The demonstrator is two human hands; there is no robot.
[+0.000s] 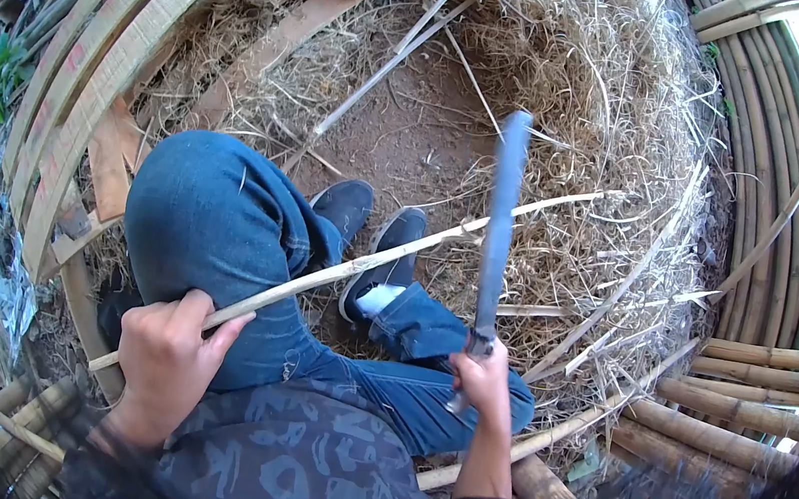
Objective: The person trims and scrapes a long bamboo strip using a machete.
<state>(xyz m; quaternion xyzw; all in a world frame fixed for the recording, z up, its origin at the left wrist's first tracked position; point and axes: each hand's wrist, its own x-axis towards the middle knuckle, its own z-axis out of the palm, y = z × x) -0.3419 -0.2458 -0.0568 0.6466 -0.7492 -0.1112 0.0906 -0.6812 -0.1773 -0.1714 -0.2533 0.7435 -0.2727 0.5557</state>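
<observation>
My left hand is closed round a long, thin bamboo strip near its lower end, beside my bent knee. The strip slants up to the right across my legs, and its far end lies over the shavings. My right hand grips the handle of a machete, whose long grey blade points up and away from me. Its blade crosses the strip in this view; whether the two touch I cannot tell. Part of the handle is hidden by my fingers.
Pale shavings cover much of the ground around a patch of bare soil. Curved wooden slats stand at the left. Bamboo poles line the right side, with shorter poles below. Loose strips lie ahead of my shoes.
</observation>
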